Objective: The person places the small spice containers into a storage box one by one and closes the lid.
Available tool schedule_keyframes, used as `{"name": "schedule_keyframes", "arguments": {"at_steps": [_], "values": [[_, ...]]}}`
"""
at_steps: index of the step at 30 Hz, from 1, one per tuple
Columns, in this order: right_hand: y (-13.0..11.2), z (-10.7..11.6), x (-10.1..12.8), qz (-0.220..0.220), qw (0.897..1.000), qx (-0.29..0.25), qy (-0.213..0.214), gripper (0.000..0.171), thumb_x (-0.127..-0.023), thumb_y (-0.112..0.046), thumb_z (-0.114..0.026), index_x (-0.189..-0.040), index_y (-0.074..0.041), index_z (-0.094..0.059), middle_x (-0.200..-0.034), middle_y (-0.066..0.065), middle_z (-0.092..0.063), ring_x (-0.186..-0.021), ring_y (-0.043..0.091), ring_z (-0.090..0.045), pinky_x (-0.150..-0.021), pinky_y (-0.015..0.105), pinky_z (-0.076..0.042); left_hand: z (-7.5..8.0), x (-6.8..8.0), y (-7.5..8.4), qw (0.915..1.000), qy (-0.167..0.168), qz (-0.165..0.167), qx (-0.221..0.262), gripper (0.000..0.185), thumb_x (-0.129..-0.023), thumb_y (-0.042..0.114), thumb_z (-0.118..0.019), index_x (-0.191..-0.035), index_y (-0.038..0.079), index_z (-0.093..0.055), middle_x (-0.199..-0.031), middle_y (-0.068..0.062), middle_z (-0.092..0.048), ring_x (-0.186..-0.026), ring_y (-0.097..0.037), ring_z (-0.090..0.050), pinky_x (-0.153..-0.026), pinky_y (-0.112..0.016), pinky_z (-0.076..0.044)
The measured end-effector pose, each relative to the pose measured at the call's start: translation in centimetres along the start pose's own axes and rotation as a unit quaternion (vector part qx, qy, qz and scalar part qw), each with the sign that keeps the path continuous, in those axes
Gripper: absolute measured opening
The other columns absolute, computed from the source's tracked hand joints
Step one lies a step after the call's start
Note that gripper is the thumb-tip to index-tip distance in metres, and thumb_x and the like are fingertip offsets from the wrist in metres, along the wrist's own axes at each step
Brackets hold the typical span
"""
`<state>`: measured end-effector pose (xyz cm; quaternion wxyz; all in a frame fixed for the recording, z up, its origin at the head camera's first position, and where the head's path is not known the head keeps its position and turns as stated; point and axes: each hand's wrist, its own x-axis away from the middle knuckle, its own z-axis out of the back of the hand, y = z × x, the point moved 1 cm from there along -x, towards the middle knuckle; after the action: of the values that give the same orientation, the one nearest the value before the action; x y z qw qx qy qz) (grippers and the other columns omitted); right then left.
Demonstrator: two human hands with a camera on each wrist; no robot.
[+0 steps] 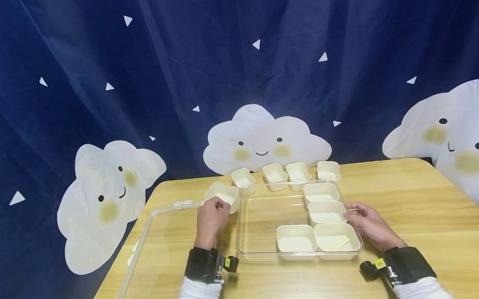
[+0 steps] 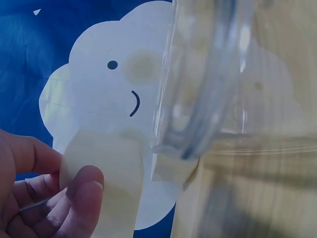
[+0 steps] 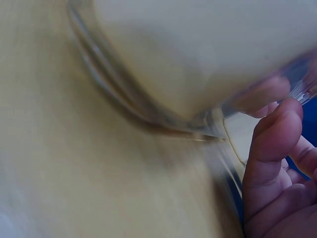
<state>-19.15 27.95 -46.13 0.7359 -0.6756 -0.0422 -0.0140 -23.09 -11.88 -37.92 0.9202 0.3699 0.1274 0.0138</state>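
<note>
My left hand [image 1: 213, 217] pinches the rim of a cream-coloured small bin [image 1: 222, 193] between thumb and fingers, just left of the clear plastic box [image 1: 299, 256]. In the left wrist view the thumb lies across the side of that bin [image 2: 121, 183]. My right hand [image 1: 371, 226] rests against the box's right wall with relaxed fingers. The right wrist view shows the thumb [image 3: 277, 131] right at the clear wall, mirrored in it. Several cream bins sit inside the box along its right side and front, the front right bin [image 1: 336, 231] holding a pale yellow slip [image 1: 342, 241].
A clear lid [image 1: 146, 229] with clips lies flat on the wooden table [image 1: 429, 202] at the left, close to the box. Along the table's back edge stand several more cream bins [image 1: 299, 172]. Behind them hangs a dark blue curtain [image 1: 218, 55] with cloud shapes.
</note>
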Motion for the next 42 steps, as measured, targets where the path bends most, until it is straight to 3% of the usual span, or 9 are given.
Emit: {"name": "schedule_keyframes", "arguments": {"at_steps": [6, 17, 26, 36, 42], "values": [[0.0, 0.0, -0.1, 0.002, 1.0, -0.002, 0.0, 0.05, -0.097, -0.01, -0.053, -0.135, 0.013, -0.031, -0.099, 0.01, -0.057, -0.083, 0.012, -0.06, -0.071, 0.029, -0.054, 0.0, -0.2, 0.4, 0.9997, 0.007, -0.023, 0.002, 0.015, -0.084, 0.014, -0.061, -0.07, 0.009, -0.064, -0.065, -0.001, -0.06, -0.06, -0.018, -0.054, -0.053, -0.03, -0.043], [0.1, 0.0, -0.1, 0.004, 1.0, -0.004, -0.004, 0.049, -0.097, -0.01, -0.052, -0.135, 0.013, -0.031, -0.1, 0.011, -0.056, -0.084, 0.013, -0.06, -0.072, 0.029, -0.054, -0.3, -0.5, 0.8, 0.9992, -0.015, -0.037, 0.001, 0.014, -0.086, 0.016, -0.06, -0.074, 0.01, -0.063, -0.066, 0.0, -0.058, -0.06, -0.017, -0.051, -0.051, -0.029, -0.041], [0.0, 0.1, -0.1, 0.007, 1.0, -0.003, -0.002, 0.049, -0.097, -0.011, -0.053, -0.134, 0.013, -0.032, -0.1, 0.01, -0.057, -0.085, 0.013, -0.061, -0.073, 0.029, -0.054, -0.5, -0.7, 1.5, 0.9959, -0.02, -0.088, -0.01, 0.013, -0.084, 0.014, -0.059, -0.073, 0.009, -0.063, -0.066, 0.0, -0.059, -0.061, -0.017, -0.052, -0.055, -0.031, -0.044], [0.0, -0.1, 0.0, 0.01, 1.0, -0.008, -0.003, 0.048, -0.097, -0.01, -0.053, -0.134, 0.013, -0.032, -0.102, 0.012, -0.056, -0.085, 0.013, -0.061, -0.074, 0.029, -0.054, -0.8, -0.7, 2.0, 0.9936, -0.027, -0.109, -0.016, 0.022, -0.091, 0.022, -0.061, -0.072, 0.011, -0.064, -0.067, 0.001, -0.062, -0.064, -0.017, -0.055, -0.059, -0.033, -0.046], [0.0, 0.0, 0.0, 0.011, 1.0, -0.009, -0.002, 0.048, -0.097, -0.01, -0.053, -0.133, 0.014, -0.032, -0.101, 0.011, -0.056, -0.085, 0.012, -0.061, -0.074, 0.028, -0.053, -1.1, -0.9, 2.0, 0.9918, -0.048, -0.117, -0.023, 0.026, -0.093, 0.024, -0.062, -0.07, 0.011, -0.061, -0.064, 0.001, -0.059, -0.062, -0.017, -0.053, -0.056, -0.031, -0.044]]}}
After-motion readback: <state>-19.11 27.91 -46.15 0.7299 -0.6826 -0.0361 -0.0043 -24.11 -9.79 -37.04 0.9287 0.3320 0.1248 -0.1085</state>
